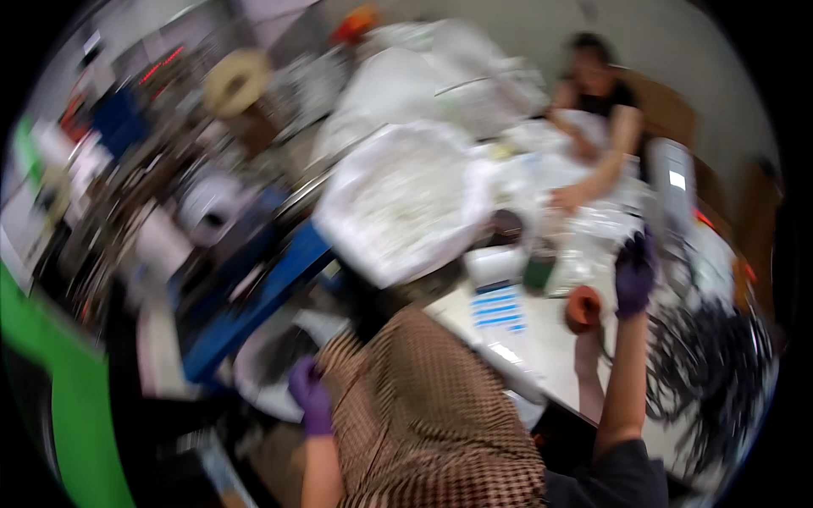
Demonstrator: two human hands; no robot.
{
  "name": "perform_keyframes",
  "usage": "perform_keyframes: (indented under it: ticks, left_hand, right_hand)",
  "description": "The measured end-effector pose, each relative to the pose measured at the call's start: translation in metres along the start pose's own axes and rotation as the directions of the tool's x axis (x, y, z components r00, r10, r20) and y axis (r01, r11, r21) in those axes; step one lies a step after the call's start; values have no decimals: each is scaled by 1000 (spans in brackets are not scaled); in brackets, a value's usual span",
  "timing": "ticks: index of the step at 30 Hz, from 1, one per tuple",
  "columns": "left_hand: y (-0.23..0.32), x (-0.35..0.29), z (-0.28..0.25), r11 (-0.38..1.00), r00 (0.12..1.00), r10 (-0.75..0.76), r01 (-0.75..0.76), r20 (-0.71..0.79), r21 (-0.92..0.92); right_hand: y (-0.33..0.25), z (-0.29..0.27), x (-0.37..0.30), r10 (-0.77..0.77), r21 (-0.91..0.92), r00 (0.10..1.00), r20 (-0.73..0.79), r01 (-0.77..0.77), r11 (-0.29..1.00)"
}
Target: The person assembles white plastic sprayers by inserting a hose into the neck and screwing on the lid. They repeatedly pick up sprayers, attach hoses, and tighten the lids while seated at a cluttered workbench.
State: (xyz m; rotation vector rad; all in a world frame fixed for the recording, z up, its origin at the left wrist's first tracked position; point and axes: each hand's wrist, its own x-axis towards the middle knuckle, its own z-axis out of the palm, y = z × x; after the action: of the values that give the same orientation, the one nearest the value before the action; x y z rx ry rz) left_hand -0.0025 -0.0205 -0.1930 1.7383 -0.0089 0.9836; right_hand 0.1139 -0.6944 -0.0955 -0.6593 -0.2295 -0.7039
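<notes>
My left hand (312,396), in a purple glove, is beside the brown checked cloth (423,406) over my lap; motion blur hides how its fingers lie. Out over the white table is my right hand (635,275), also purple-gloved, with something dark at its fingers that is too smeared to make out. An orange-red roll (583,309) is just left of that wrist. To the right of the forearm lies a heap of dark grey cord-like strands (711,377). Beyond the hand stands a grey upright device (671,178).
A large white sack (351,207) of clear pieces stands ahead, bulky white bags (389,85) behind it. A blue-striped white packet (500,313) and a dark green container (539,269) are on the table (550,360). Another person (597,127) handles clear plastic across it. Machinery (161,212) with a blue beam (258,300) fills the left.
</notes>
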Motion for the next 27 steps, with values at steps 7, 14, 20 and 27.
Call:
perform_keyframes:
  ticks: [7, 14, 20, 27]
  left_hand:
    - [9, -62, -103, 852, 860, -504, 481, -79, -205]
    - [91, -271, -383, 694, 391, -590, 693, -707, -196]
    - [189, -455, -488, 662, -502, -448, 370, -740, -652]
    - [158, -498, -536, 626, -405, -672, 137, -620, -768]
  right_hand:
    - [97, 309, -244, 459, -76, 345, 819, -728, 682]
    - [26, 469, -413, 22, 302, 301, 953, -950, -81]
    - [52, 457, -409, -82, 168, 162, 983, -983, 74]
    - [69, 422, -402, 61, 72, 87, 994, -972, 224]
